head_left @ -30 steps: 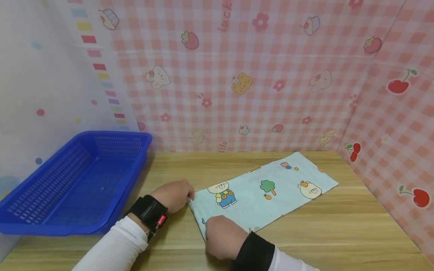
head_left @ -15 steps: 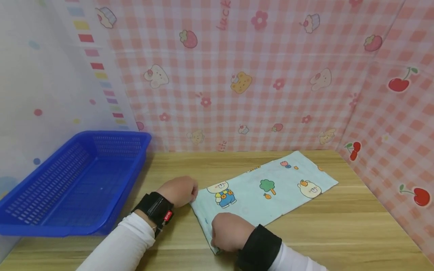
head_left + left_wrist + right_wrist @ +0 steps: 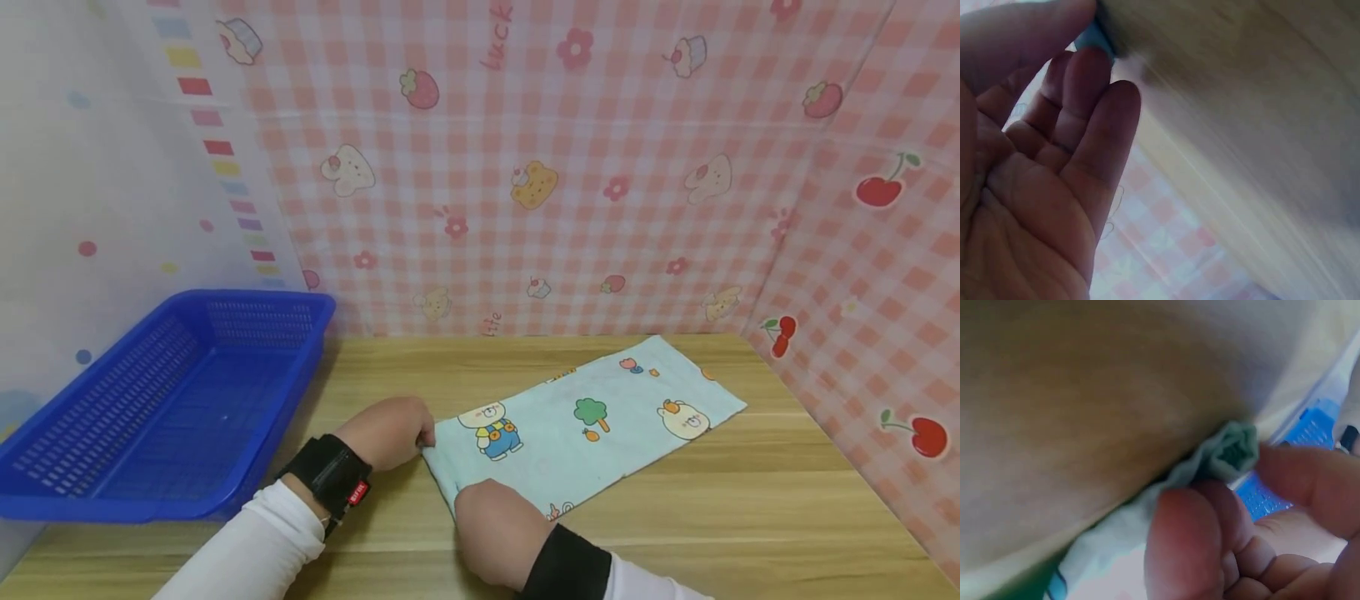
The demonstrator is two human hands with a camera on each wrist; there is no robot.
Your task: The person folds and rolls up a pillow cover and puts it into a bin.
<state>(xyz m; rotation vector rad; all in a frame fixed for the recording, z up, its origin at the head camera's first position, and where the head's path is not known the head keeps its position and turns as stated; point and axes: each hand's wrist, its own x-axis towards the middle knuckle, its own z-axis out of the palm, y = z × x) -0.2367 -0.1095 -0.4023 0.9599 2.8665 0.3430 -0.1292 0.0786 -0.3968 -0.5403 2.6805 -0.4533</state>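
Note:
A folded pale-blue cloth [image 3: 630, 425] printed with bears and a tree lies slantwise on the wooden table. At its far left corner, my left hand [image 3: 390, 433] pinches the edge between thumb and fingers. In the left wrist view a bit of the blue cloth [image 3: 1093, 37] shows at those fingertips. The near left corner is under my right hand [image 3: 498, 533], which hides it in the head view. From the right wrist, that end of the cloth [image 3: 1235, 450] appears as a small roll, pinched between thumb and fingers.
A blue plastic basket [image 3: 225, 400] with perforated sides stands at the left. Behind the wooden table [image 3: 720, 525] hangs a pink checked backdrop [image 3: 540, 242], and a similar cherry-printed sheet [image 3: 892, 317] borders the right side.
Half a second ago both hands were slightly farther right, with the cloth's near corner showing below the right hand. They have shifted back left, and that corner is now covered.

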